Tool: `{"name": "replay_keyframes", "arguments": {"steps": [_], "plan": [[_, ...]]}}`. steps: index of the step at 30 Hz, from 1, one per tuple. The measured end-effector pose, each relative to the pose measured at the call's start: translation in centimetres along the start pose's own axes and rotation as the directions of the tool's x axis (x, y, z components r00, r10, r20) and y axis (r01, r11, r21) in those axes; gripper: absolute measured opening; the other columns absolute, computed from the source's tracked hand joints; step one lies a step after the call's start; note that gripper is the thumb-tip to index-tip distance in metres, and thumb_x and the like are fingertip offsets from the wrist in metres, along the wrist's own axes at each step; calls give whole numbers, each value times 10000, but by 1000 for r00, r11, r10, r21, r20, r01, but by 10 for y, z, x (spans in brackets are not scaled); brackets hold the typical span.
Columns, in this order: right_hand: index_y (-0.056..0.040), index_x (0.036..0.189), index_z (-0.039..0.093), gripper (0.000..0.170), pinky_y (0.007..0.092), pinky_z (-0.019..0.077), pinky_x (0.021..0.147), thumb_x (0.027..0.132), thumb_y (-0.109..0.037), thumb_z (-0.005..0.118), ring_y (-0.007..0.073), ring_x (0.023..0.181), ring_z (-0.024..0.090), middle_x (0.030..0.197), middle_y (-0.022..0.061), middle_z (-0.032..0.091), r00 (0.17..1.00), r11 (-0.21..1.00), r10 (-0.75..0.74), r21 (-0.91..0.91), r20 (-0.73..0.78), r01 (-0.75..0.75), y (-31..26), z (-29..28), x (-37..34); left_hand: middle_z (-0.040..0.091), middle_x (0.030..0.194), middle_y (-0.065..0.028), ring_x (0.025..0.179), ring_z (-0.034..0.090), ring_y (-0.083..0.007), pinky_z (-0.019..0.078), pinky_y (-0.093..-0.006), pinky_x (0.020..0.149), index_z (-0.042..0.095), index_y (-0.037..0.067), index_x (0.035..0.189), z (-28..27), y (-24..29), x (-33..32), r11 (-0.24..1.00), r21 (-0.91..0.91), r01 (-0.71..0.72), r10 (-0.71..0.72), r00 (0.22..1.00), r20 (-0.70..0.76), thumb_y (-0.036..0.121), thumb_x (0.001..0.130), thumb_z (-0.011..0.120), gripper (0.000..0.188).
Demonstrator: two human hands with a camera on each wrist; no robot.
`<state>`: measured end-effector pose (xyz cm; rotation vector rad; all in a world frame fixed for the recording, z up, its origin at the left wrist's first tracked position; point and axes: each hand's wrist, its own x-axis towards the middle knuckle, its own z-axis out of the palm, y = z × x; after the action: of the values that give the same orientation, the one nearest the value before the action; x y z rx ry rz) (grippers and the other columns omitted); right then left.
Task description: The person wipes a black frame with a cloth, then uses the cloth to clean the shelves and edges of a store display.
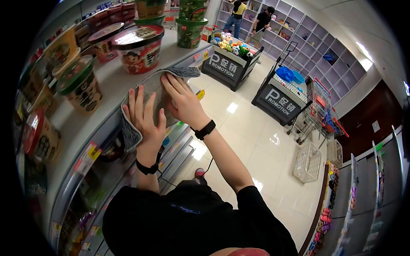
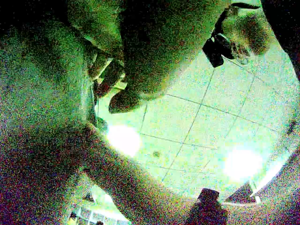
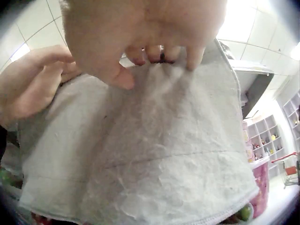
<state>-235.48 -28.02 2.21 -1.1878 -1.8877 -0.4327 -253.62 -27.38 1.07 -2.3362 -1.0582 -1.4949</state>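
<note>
A grey cloth (image 1: 154, 90) with a darker fuzzy edge lies over the front edge of a shop shelf. Spread, nearly straight fingers of my left hand (image 1: 147, 117) rest on its near part. Beside it my right hand (image 1: 184, 99) presses the far part, its fingers lying along the cloth. The right wrist view shows creases running from the right fingertips down the cloth (image 3: 140, 154), with the left hand (image 3: 35, 89) to the side. Just behind the cloth stands a red-lidded tub (image 1: 139, 55). The left wrist view is dark and grainy.
More tubs crowd the shelf, including a green-lidded one (image 1: 81, 83) and a stacked green one (image 1: 190, 32). Price tags (image 1: 87, 158) line the shelf edge. Across the aisle are promotion bins (image 1: 225, 68), a shopping cart (image 1: 320, 104), white baskets (image 1: 307, 162) and two people.
</note>
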Motion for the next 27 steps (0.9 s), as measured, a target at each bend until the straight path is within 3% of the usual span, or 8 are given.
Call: {"name": "replay_keyframes", "arguments": {"steps": [6, 11, 27], "plan": [[-17, 1523, 453, 784, 483, 340, 1215, 768, -8, 664, 398, 1420, 442, 1540, 209, 470, 999, 998, 13, 56, 50, -16, -78, 15, 2, 420, 1627, -141, 1543, 321, -362, 157, -573, 1253, 613, 106, 1382, -76, -25, -30, 999, 26, 45, -46, 997, 55, 205, 922, 666, 474], [-24, 1521, 458, 760, 506, 328, 1217, 787, -15, 653, 389, 1425, 439, 1541, 196, 474, 999, 999, 4, 42, 32, -5, -147, 33, 0, 483, 1590, -132, 1533, 347, -350, 95, -524, 1268, 653, 87, 1322, -126, -50, -61, 994, 100, 54, -50, 998, -40, 187, 929, 653, 405], [-25, 1518, 452, 771, 543, 355, 1191, 776, -16, 665, 387, 1407, 444, 1521, 185, 475, 1000, 992, 28, 125, -8, -27, -313, 83, -3, 471, 1608, -99, 1531, 360, -343, 177, -562, 1246, 641, 106, 1322, -265, -111, -129, 968, 237, 80, -72, 997, -41, 168, 934, 674, 395]]}}
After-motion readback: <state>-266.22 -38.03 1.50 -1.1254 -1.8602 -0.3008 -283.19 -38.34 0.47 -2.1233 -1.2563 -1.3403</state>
